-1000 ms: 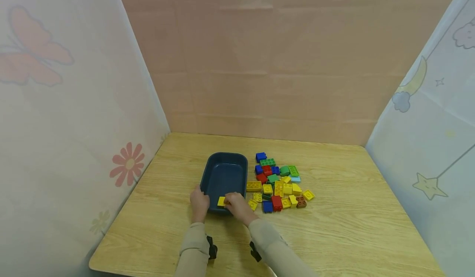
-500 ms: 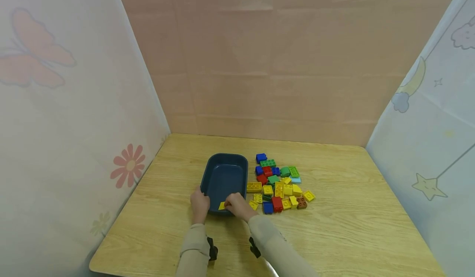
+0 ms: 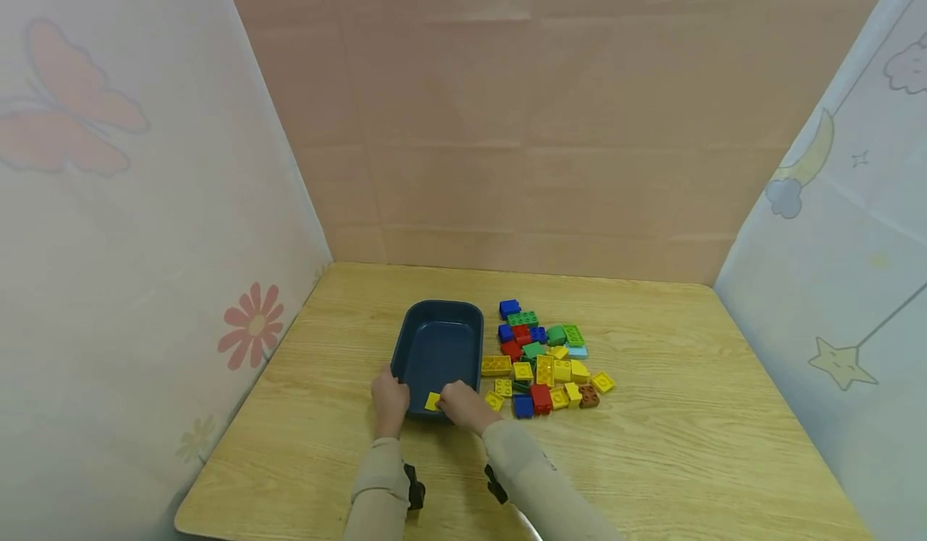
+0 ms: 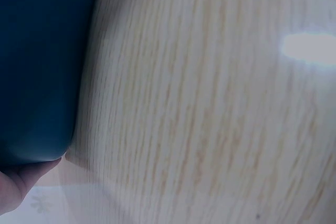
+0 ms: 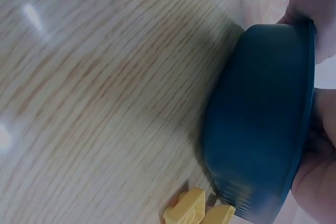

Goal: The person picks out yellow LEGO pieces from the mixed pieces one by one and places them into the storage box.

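Note:
A dark blue bin [image 3: 443, 356] stands on the wooden table. My left hand [image 3: 389, 402] grips its near left rim; in the left wrist view the thumb [image 4: 39, 171] lies against the bin's outer wall. My right hand [image 3: 466, 406] reaches over the near right rim and pinches a flat-looking yellow toy brick [image 3: 432, 401] low inside the bin. From the right wrist, the bin's outer wall [image 5: 257, 103] hides the brick and most of the fingers.
Loose toy bricks, among them a red brick [image 3: 540, 398], a green brick [image 3: 523, 318] and a blue brick [image 3: 523, 406], lie spread right of the bin. Two yellow pieces, one a yellow brick [image 5: 189, 209], lie close to its wall. A beige backdrop [image 3: 536, 146] rises behind the table.
The yellow brick has turned and shifted slightly in the right fingers, showing at a different tilt. The left hand stays on the rim, and the bin and loose bricks are where they were.

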Demonstrator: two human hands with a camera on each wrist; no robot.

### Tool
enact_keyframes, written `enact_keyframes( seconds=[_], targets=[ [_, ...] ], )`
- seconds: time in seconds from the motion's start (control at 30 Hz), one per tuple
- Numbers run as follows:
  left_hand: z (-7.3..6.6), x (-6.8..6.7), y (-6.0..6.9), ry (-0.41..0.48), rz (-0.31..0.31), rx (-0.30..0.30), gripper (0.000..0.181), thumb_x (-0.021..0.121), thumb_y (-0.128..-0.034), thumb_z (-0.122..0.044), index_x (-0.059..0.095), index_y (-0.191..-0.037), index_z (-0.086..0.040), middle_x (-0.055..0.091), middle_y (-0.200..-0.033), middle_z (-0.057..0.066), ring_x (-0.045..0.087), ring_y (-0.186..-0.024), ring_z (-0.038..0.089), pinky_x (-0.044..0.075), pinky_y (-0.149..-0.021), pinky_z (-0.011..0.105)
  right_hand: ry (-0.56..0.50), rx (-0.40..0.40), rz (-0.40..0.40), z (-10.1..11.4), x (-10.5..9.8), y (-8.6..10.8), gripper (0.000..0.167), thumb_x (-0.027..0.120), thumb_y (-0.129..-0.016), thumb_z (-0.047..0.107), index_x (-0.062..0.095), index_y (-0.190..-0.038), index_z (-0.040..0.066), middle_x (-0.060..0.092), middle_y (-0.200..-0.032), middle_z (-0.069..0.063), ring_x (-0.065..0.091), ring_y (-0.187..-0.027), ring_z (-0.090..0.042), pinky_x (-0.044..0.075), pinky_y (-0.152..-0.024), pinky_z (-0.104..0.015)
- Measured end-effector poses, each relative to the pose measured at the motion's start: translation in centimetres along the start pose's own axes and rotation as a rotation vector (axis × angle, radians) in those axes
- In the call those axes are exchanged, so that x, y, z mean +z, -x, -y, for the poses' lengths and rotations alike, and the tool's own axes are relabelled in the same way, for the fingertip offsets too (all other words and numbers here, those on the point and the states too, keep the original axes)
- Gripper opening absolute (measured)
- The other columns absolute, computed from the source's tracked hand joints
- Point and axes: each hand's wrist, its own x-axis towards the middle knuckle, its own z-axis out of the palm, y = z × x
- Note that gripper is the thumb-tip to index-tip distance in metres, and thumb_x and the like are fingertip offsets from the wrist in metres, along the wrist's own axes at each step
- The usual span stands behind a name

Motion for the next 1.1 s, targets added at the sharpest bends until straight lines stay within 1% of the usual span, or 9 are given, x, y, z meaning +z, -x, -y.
enact_keyframes(
  seconds=[0.13, 0.23, 0.37, 0.47, 0.57, 0.67, 0.83, 0.93, 1.1],
  targets=[
    [-0.1, 0.0, 0.0, 0.003, 0.012, -0.013, 0.040, 0.053, -0.0737, 0.012, 0.048, -0.113, 0.018, 0.059, -0.095, 0.030, 0.058, -0.090, 0.039, 0.048, -0.073, 0.045, 0.014, 0.018, 0.020, 0.4, 0.0, 0.2, 0.033, 0.052, -0.089, 0.010, 0.051, -0.056, 0.008, 0.032, -0.047, 0.005, 0.031, -0.041, -0.005, 0.030, -0.043, -0.018],
    [0.1, 0.2, 0.1, 0.007, 0.019, -0.021, 0.040, 0.053, -0.0743, 0.012, 0.048, -0.113, 0.018, 0.059, -0.097, 0.030, 0.057, -0.090, 0.039, 0.048, -0.073, 0.045, 0.015, 0.031, 0.026, 0.5, 0.1, 0.3, 0.034, 0.051, -0.090, 0.013, 0.053, -0.057, 0.008, 0.031, -0.047, 0.006, 0.031, -0.041, -0.005, 0.030, -0.044, -0.018],
    [0.2, 0.4, 0.1, -0.001, 0.011, 0.004, 0.039, 0.053, -0.0734, 0.012, 0.048, -0.112, 0.019, 0.059, -0.093, 0.030, 0.058, -0.087, 0.039, 0.049, -0.070, 0.044, 0.041, 0.011, 0.003, 0.3, 0.1, 0.4, 0.033, 0.050, -0.091, 0.016, 0.053, -0.059, 0.009, 0.035, -0.050, 0.006, 0.035, -0.044, -0.006, 0.033, -0.046, -0.019],
    [0.3, 0.4, 0.1, -0.006, 0.001, 0.022, 0.040, 0.052, -0.0725, 0.013, 0.048, -0.111, 0.020, 0.060, -0.090, 0.030, 0.059, -0.085, 0.039, 0.049, -0.068, 0.044, 0.060, -0.027, -0.055, 0.1, -0.1, 0.6, 0.029, 0.050, -0.091, 0.016, 0.055, -0.063, 0.011, 0.042, -0.055, 0.005, 0.043, -0.053, -0.008, 0.038, -0.052, -0.020],
    [0.3, 0.3, 0.1, -0.007, -0.005, 0.018, 0.039, 0.052, -0.0722, 0.013, 0.048, -0.110, 0.020, 0.060, -0.091, 0.030, 0.058, -0.085, 0.040, 0.048, -0.069, 0.045, 0.068, -0.068, -0.128, -0.1, -0.4, 0.7, 0.021, 0.052, -0.089, 0.015, 0.062, -0.072, 0.010, 0.055, -0.066, 0.004, 0.053, -0.070, -0.012, 0.045, -0.064, -0.023],
    [0.2, 0.3, 0.0, -0.006, 0.000, 0.010, 0.039, 0.053, -0.0726, 0.013, 0.048, -0.111, 0.020, 0.059, -0.092, 0.030, 0.058, -0.087, 0.040, 0.048, -0.071, 0.046, 0.076, -0.119, -0.199, -0.3, -0.6, 0.9, 0.016, 0.055, -0.088, 0.014, 0.067, -0.081, 0.008, 0.061, -0.078, 0.001, 0.055, -0.084, -0.016, 0.046, -0.075, -0.026],
    [0.2, 0.3, -0.1, -0.006, 0.006, 0.007, 0.039, 0.052, -0.0730, 0.013, 0.048, -0.111, 0.019, 0.059, -0.092, 0.030, 0.057, -0.086, 0.040, 0.048, -0.070, 0.046, 0.047, -0.166, -0.309, -0.9, -0.8, 1.4, 0.012, 0.057, -0.086, 0.011, 0.068, -0.084, 0.006, 0.062, -0.084, -0.002, 0.054, -0.085, -0.018, 0.046, -0.076, -0.028],
    [0.3, 0.3, -0.1, -0.015, 0.000, 0.008, 0.037, 0.052, -0.0730, 0.013, 0.049, -0.110, 0.019, 0.059, -0.090, 0.029, 0.058, -0.085, 0.040, 0.048, -0.069, 0.045, 0.026, -0.138, -0.348, -1.4, -1.0, 1.7, 0.012, 0.057, -0.086, 0.011, 0.067, -0.086, 0.005, 0.061, -0.088, -0.004, 0.053, -0.087, -0.019, 0.046, -0.078, -0.030],
    [0.4, 0.4, -0.1, -0.018, -0.010, 0.013, 0.034, 0.053, -0.0729, 0.013, 0.050, -0.107, 0.018, 0.060, -0.089, 0.029, 0.058, -0.085, 0.039, 0.048, -0.069, 0.045, -0.020, -0.041, -0.380, -2.3, -1.4, 2.7, 0.016, 0.056, -0.087, 0.012, 0.067, -0.093, 0.002, 0.059, -0.100, -0.008, 0.054, -0.093, -0.022, 0.046, -0.080, -0.033]
  ],
)
